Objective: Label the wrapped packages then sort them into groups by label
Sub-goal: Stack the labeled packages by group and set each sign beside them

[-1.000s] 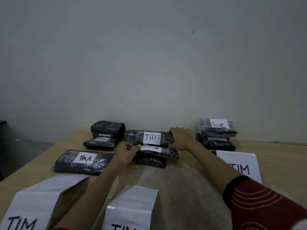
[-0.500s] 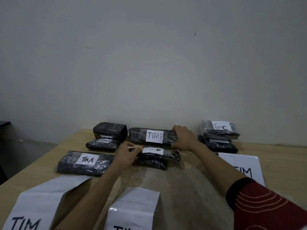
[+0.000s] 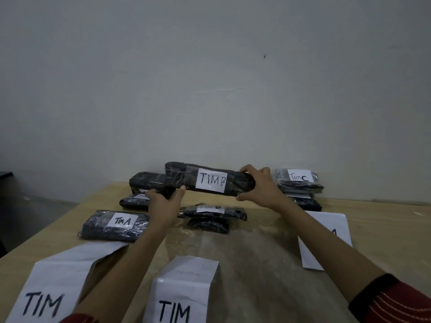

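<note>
A long dark wrapped package with a white label reading TIM B (image 3: pixel 211 182) is held in the air above the table. My right hand (image 3: pixel 260 186) grips its right end and my left hand (image 3: pixel 164 203) holds its left end from below. Under it lie two more dark packages, the upper one (image 3: pixel 212 212) labelled TIM B. To the left a package labelled TIM A (image 3: pixel 114 226) lies flat, with two more dark packages (image 3: pixel 145 183) stacked behind it. At the right a stack (image 3: pixel 298 185) carries a TIM C label.
Three white paper sheets marked TIM lie on the wooden table (image 3: pixel 256 252): one at the front left (image 3: pixel 53 287), one at the front middle (image 3: pixel 182 292), one at the right (image 3: pixel 326 231). A plain wall stands just behind the packages. The table's left edge drops to a dark floor.
Both hands have lifted the top TIM B package off its stack and raised it. The view has tilted a little.
</note>
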